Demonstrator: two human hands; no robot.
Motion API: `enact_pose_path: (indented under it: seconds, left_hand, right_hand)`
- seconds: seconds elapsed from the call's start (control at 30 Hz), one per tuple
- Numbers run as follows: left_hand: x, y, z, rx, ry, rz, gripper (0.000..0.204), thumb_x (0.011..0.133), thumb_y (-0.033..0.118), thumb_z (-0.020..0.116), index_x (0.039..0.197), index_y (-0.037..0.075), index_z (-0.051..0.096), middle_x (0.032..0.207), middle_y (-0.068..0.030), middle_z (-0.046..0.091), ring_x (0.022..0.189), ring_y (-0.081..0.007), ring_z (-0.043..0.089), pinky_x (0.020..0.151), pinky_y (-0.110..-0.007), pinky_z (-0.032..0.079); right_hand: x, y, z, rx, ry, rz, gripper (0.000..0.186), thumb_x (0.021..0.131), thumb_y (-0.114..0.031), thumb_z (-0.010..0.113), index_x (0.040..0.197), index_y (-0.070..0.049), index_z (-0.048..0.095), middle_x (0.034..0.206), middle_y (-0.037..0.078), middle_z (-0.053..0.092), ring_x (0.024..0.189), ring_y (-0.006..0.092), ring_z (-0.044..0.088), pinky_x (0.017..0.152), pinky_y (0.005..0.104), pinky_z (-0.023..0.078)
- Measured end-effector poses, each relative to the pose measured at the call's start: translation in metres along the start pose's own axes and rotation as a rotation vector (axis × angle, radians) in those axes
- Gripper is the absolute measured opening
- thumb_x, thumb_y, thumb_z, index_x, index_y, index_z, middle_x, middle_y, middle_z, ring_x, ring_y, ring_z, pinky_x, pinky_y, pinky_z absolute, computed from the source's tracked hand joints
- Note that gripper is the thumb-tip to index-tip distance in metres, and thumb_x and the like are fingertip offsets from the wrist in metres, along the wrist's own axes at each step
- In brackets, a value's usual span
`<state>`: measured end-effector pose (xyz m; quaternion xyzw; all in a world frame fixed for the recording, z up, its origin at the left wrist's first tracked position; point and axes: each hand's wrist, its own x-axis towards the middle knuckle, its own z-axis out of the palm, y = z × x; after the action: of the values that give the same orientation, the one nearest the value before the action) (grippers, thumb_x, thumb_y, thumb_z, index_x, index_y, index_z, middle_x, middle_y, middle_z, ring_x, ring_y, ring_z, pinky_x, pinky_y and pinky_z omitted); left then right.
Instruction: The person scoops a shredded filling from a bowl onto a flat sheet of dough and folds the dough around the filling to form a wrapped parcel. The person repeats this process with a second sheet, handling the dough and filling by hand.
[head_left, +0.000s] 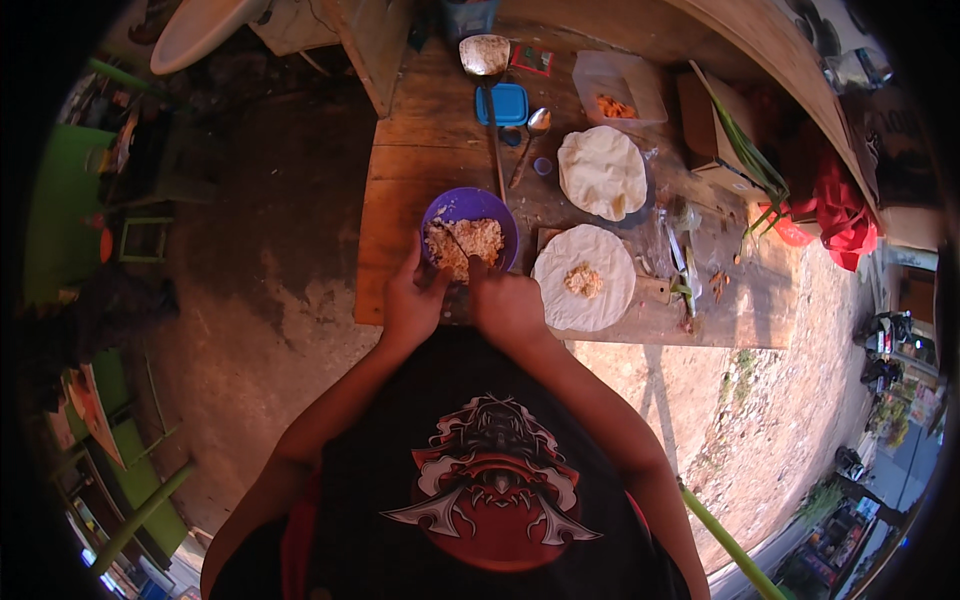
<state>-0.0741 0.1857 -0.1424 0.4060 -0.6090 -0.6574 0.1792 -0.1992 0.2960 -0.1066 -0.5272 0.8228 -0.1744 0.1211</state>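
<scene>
My left hand [418,295] grips the left side of a purple bowl [472,200] holding a crumbly orange-white mixture [485,235]. My right hand [500,300] is closed on a spoon [450,240] whose dark-looking shaft reaches into the mixture; its tip is hard to make out. To the right lies a flat pale wrapper [590,250] with a small heap of filling [582,282] on it. A stack of pale wrappers [602,170] sits behind it.
On the wooden table [390,200] are a metal spatula [485,55], spoon [530,133], blue lid [502,104], clear container [645,90], cardboard box [700,125], green leaves [750,160] and plastic packets [680,250]. A red bag [842,210] is at the right.
</scene>
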Motion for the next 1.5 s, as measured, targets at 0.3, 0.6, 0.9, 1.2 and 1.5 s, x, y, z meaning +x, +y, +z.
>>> enact_pose_path:
  seconds: [0.3, 0.6, 0.9, 1.2, 1.5]
  left_hand:
    - [0.002, 0.001, -0.002, -0.042, -0.039, -0.077, 0.069, 0.106, 0.007, 0.067, 0.166, 0.005, 0.034, 0.119, -0.0118, 0.077, 0.088, -0.0159, 0.077, 0.068, -0.029, 0.062]
    - [-0.001, -0.007, -0.006, -0.032, -0.042, -0.073, 0.069, 0.107, 0.004, 0.063, 0.167, 0.005, 0.03, 0.112, -0.0128, 0.077, 0.089, -0.0178, 0.078, 0.07, -0.03, 0.064]
    - [0.007, -0.014, -0.01, -0.019, -0.015, -0.189, 0.067, 0.108, -0.001, 0.055, 0.168, 0.005, 0.026, 0.116, -0.0173, 0.075, 0.088, -0.0267, 0.08, 0.071, -0.033, 0.066]
    - [0.009, -0.022, -0.004, -0.072, -0.118, -0.3, 0.064, 0.107, 0.001, 0.056, 0.165, 0.004, 0.029, 0.121, -0.0212, 0.073, 0.09, -0.0285, 0.08, 0.071, -0.033, 0.067]
    - [0.016, -0.031, -0.026, 0.36, -0.005, -0.071, 0.069, 0.099, 0.022, 0.075, 0.16, 0.006, 0.046, 0.131, -0.0174, 0.072, 0.096, -0.024, 0.078, 0.081, -0.034, 0.062]
  right_hand:
    - [-0.011, -0.004, 0.004, 0.155, -0.092, 0.077, 0.012, 0.092, -0.012, 0.062, 0.102, -0.005, 0.062, 0.074, 0.022, 0.072, 0.068, 0.0427, 0.073, 0.061, 0.0544, 0.058]
    - [-0.021, 0.002, -0.006, 0.405, -0.046, 0.276, 0.024, 0.102, -0.022, 0.062, 0.11, -0.003, 0.074, 0.095, 0.026, 0.073, 0.09, 0.0472, 0.071, 0.079, 0.0552, 0.056]
    - [-0.029, 0.025, -0.002, 0.588, 0.034, 0.371, 0.029, 0.103, -0.022, 0.066, 0.117, 0.002, 0.075, 0.096, 0.024, 0.074, 0.088, 0.0393, 0.074, 0.078, 0.0436, 0.056]
    - [-0.072, 0.057, -0.007, 1.112, 0.041, 0.646, 0.029, 0.107, -0.021, 0.062, 0.116, 0.003, 0.074, 0.066, 0.002, 0.057, 0.058, 0.0108, 0.051, 0.055, 0.0309, 0.039]
    - [-0.156, 0.12, -0.038, 0.74, 0.338, 0.76, 0.031, 0.108, -0.023, 0.061, 0.119, 0.002, 0.075, 0.063, 0.002, 0.056, 0.057, 0.0103, 0.052, 0.056, 0.0299, 0.041]
